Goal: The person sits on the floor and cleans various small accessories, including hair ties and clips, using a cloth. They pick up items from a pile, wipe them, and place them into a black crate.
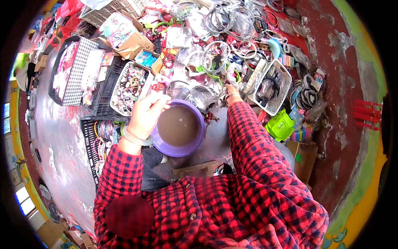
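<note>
My left hand, with a pale bracelet at its wrist, is raised by the left rim of a purple basin of murky brown water. Its fingers are closed together; a whitish patch at the fingertips is too bright to make out. Stretched forward, my right hand reaches to the near edge of a heap of plastic-wrapped hair accessories. Its fingers are bent in among clear bags and green bands, and what they grip is hidden. Dark plastic-wrapped pieces lie between the basin and this hand.
Left of the basin stand a white basket of hair ties and a black crate of colourful bands. To the right are another white basket, a lime-green pack and a cardboard box. Clear headbands lie farther off.
</note>
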`<state>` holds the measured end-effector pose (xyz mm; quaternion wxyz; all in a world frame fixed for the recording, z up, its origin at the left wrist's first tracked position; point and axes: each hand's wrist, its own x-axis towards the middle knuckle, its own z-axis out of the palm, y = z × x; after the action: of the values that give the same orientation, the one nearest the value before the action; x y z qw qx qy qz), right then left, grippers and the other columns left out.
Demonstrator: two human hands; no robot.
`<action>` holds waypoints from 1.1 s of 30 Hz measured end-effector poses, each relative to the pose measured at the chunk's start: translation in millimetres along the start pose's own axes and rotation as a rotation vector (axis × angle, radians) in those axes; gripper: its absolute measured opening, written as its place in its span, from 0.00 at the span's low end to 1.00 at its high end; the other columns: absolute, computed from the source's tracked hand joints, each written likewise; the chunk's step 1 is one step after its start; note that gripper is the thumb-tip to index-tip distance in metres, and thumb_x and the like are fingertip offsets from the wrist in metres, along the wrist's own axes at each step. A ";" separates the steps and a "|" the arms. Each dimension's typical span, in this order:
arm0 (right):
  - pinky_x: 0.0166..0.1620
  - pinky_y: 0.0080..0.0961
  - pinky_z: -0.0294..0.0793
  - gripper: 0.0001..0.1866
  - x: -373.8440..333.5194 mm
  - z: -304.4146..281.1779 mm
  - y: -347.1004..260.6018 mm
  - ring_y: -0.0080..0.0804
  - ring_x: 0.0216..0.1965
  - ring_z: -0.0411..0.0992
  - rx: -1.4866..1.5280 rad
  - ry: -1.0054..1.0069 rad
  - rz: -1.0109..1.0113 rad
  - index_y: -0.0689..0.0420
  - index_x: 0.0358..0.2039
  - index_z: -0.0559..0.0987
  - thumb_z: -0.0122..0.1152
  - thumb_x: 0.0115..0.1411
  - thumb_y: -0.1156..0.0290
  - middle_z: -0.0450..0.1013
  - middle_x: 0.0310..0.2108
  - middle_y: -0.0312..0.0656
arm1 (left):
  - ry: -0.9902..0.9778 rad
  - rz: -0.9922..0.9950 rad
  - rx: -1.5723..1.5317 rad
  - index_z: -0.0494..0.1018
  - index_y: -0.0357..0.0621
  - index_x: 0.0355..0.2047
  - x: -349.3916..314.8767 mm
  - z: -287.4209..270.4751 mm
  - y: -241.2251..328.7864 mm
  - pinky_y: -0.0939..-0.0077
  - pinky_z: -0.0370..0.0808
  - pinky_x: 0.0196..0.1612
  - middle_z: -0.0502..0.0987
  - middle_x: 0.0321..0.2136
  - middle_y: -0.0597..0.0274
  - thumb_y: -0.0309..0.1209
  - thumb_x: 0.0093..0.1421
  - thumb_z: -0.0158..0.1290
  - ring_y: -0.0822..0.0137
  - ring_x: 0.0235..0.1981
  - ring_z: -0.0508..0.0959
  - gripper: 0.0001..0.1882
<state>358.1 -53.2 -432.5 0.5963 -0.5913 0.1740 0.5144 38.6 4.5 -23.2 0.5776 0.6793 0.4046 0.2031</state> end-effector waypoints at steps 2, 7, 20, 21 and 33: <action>0.33 0.31 0.69 0.14 -0.4 6.0 -2.7 0.35 0.29 0.70 0.043 0.071 -0.079 0.65 0.39 0.72 0.58 0.52 0.72 0.72 0.34 0.42 | 0.008 0.008 0.010 0.73 0.33 0.33 0.6 -0.9 -3.1 0.83 0.72 0.31 0.76 0.27 0.59 0.26 0.58 0.48 0.73 0.27 0.75 0.09; 0.33 0.29 0.68 0.15 -28.7 32.3 -15.9 0.30 0.28 0.68 0.105 0.318 -0.174 0.62 0.37 0.71 0.60 0.46 0.80 0.69 0.30 0.39 | 0.018 0.021 0.011 0.73 0.33 0.33 0.8 2.4 -3.7 0.83 0.71 0.30 0.76 0.25 0.60 0.27 0.57 0.48 0.74 0.26 0.75 0.08; 0.31 0.26 0.66 0.05 -167.7 77.6 -93.3 0.27 0.25 0.67 0.120 -0.175 -0.472 0.60 0.26 0.76 0.55 0.50 0.72 0.70 0.22 0.35 | 0.096 0.394 0.523 0.74 0.36 0.29 -4.6 -3.5 -16.8 0.74 0.70 0.29 0.74 0.23 0.54 0.28 0.54 0.50 0.61 0.24 0.75 0.07; 0.35 0.26 0.67 0.09 -138.2 63.4 -105.9 0.28 0.31 0.69 0.030 -0.117 -0.534 0.61 0.32 0.77 0.56 0.49 0.73 0.72 0.28 0.37 | 0.079 0.419 0.525 0.73 0.37 0.28 -2.8 -1.9 -16.2 0.70 0.70 0.30 0.74 0.22 0.52 0.29 0.54 0.48 0.57 0.25 0.75 0.08; 0.27 0.17 0.64 0.11 -279.5 63.8 -189.6 0.21 0.22 0.66 -0.540 -0.266 -0.755 0.63 0.36 0.77 0.57 0.51 0.73 0.71 0.23 0.33 | 0.056 0.455 0.650 0.72 0.38 0.25 -10.3 -16.2 -18.4 0.62 0.68 0.32 0.73 0.23 0.48 0.31 0.54 0.45 0.49 0.29 0.73 0.10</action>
<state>373.1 -67.4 -89.4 0.5835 -0.6760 -0.2702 0.3598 14.6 6.5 -34.6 0.2614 0.8932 0.3024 0.2057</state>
